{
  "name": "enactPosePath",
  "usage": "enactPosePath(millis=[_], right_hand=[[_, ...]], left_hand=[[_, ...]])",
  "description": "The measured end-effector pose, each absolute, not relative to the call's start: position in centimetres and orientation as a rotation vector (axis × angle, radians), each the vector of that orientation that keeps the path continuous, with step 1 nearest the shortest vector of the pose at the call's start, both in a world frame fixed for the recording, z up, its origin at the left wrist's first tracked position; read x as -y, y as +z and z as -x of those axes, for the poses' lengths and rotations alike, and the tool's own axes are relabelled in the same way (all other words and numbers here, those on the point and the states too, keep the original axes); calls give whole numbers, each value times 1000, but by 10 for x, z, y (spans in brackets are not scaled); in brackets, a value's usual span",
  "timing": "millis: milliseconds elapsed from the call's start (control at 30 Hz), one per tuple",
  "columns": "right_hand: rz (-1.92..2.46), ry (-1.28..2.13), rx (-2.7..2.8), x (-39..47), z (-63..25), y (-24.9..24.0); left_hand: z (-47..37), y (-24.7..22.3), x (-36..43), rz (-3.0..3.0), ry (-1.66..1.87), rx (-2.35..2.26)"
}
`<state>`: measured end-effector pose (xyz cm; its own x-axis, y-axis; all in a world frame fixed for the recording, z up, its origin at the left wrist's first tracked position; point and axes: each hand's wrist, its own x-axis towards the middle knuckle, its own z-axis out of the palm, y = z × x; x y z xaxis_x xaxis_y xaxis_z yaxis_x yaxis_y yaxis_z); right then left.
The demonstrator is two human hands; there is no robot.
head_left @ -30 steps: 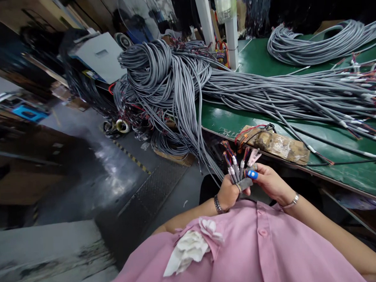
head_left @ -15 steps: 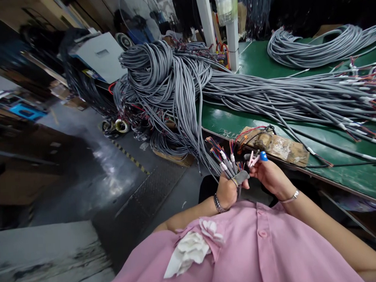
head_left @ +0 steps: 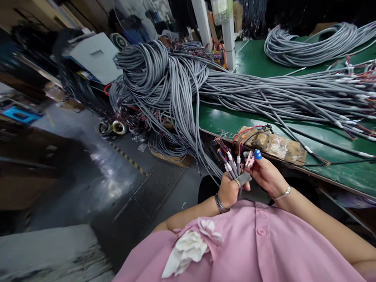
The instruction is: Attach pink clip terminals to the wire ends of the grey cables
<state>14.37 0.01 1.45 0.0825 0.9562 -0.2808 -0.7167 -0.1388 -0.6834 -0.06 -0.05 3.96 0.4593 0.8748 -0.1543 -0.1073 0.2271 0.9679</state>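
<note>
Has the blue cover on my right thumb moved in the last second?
Yes, the blue thumb cover has moved up in the view, closer to the wooden board on the bench.

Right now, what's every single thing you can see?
Held cables: several, grey, in left fingers
Clip: one, pink, in right fingers
Loose cables: many, grey, across bench
Coiled cables: many, grey, bench's far right
Workbench: one, green, under cables
Wooden block: one, brown, bench's near edge
Posts: two, white, behind cables
Striped tape: one, yellow-black, floor
Dim clutter: uncountable, mixed, background
Shirt: one, pink, on person
Wristbands: two, metallic, wrists
Left hand: one, grey thumb cover, around cables
Right hand: one, blue thumb cover, pinching clip
</note>
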Motion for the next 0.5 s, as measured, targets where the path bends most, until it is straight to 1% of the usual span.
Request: enactPosePath(millis=[333,500], right_hand=[[804,1625,296,13,-148,9],[836,1660,248,29,-152,-1]], left_hand=[[13,33,7,-1104,825,-870],[18,25,10,-1075,844,-864]])
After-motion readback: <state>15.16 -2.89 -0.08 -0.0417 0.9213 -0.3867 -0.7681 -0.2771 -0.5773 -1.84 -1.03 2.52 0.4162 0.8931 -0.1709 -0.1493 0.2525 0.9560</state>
